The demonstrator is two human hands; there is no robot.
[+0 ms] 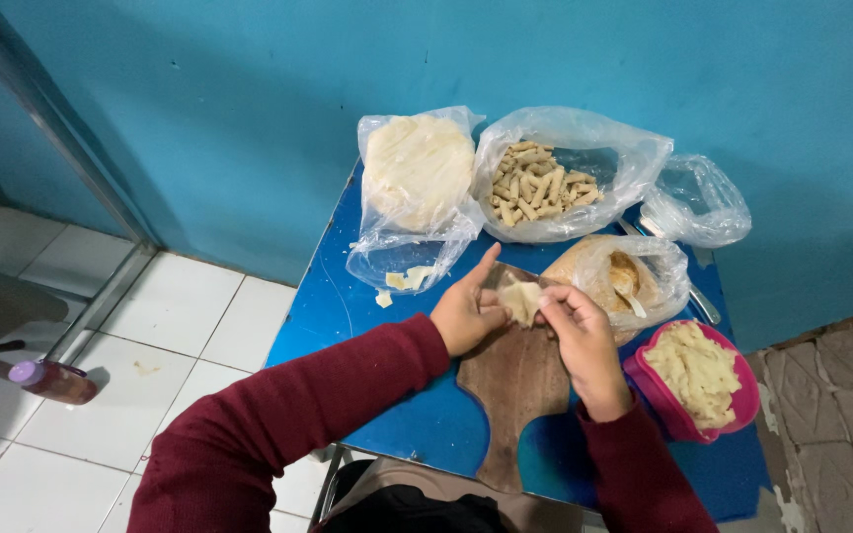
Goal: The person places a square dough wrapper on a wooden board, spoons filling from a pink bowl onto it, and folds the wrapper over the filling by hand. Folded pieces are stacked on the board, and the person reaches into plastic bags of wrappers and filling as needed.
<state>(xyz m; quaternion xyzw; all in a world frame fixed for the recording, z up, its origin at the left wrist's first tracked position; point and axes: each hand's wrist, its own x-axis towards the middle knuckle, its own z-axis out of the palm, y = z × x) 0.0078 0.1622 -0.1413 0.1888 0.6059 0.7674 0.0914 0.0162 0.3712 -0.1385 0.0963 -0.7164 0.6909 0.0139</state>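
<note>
Both my hands meet over a brown wooden board (510, 390) on a small blue table (333, 296). Between them is a small pale piece of dough wrapper (522, 299). My left hand (465, 311) pinches its left side, index finger pointing up. My right hand (581, 341) grips its right side with the fingertips. Both arms wear dark red sleeves.
A plastic bag of round flat wrappers (417, 173) and a bag of rolled sticks (540, 186) stand at the table's back. A bag of brown filling (619, 271), an empty bag (698, 202) and a pink bowl of pale mash (698, 375) lie right. A bottle (51, 380) stands on the tiled floor.
</note>
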